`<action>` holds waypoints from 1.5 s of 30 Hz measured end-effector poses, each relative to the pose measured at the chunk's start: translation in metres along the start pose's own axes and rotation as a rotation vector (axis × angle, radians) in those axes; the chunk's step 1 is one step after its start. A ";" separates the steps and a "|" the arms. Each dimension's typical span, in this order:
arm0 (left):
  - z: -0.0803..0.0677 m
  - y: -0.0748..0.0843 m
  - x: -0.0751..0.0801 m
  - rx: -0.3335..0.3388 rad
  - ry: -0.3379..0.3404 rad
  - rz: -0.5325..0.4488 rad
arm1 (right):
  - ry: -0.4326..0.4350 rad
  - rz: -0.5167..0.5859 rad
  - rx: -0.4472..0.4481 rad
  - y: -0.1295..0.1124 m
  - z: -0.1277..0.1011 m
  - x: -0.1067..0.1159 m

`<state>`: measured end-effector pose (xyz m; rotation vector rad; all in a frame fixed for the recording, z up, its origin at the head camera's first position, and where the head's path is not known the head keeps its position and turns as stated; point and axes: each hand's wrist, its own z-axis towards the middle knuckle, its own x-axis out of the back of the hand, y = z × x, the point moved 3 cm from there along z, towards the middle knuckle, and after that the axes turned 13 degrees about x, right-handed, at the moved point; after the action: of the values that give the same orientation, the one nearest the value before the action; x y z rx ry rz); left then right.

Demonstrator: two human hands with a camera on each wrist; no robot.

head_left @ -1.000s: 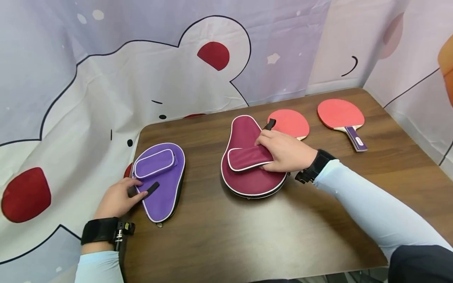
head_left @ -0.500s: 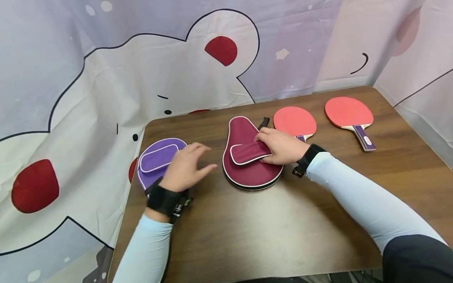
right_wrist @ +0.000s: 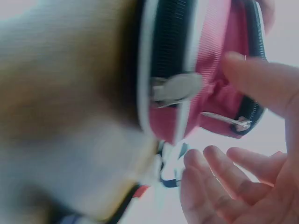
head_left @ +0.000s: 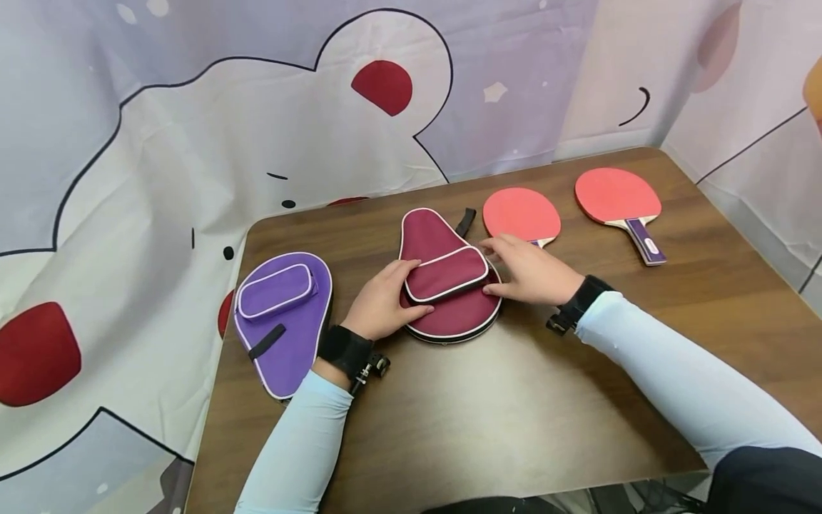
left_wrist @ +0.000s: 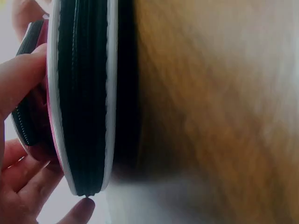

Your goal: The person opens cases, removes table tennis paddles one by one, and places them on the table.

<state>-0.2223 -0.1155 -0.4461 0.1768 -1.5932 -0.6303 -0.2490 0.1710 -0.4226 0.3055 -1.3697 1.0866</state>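
A maroon table tennis paddle case (head_left: 429, 232) lies flat on the table with its narrow end pointing away. Its raised, zipped pocket (head_left: 447, 275) faces up. My left hand (head_left: 382, 303) holds the pocket's left end between thumb and fingers. At the right end is my right hand (head_left: 536, 275), its fingers loosely spread and its thumb (right_wrist: 261, 81) at the pocket's side in the right wrist view. Metal zipper pulls (right_wrist: 177, 88) show there too. The case's black zipped edge (left_wrist: 84, 93) fills much of the left wrist view.
A purple paddle case (head_left: 298, 350) with its own pocket lies near the table's left edge. Two red paddles (head_left: 521, 214) (head_left: 616, 194) lie at the back right; the right hand partly covers the nearer one's handle. A printed curtain (head_left: 257, 143) hangs behind the table.
My left hand has left the purple case and moved right to the maroon one. My right hand has loosened from the pocket, which it gripped before, and sits at its right end.
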 end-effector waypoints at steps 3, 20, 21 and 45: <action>-0.002 -0.002 0.001 0.000 0.020 -0.029 | 0.028 -0.029 -0.025 0.004 -0.007 -0.001; -0.001 0.000 -0.006 0.047 0.064 -0.002 | 0.160 -0.081 -0.019 -0.005 -0.016 -0.005; -0.001 0.000 -0.006 0.050 0.066 0.004 | 0.163 -0.089 -0.016 -0.006 -0.017 -0.005; -0.003 0.001 -0.007 0.056 0.077 0.012 | -0.063 0.164 -0.170 0.007 -0.044 -0.014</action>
<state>-0.2180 -0.1127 -0.4514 0.2299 -1.5375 -0.5637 -0.2242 0.2009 -0.4490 0.1049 -1.5545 1.0930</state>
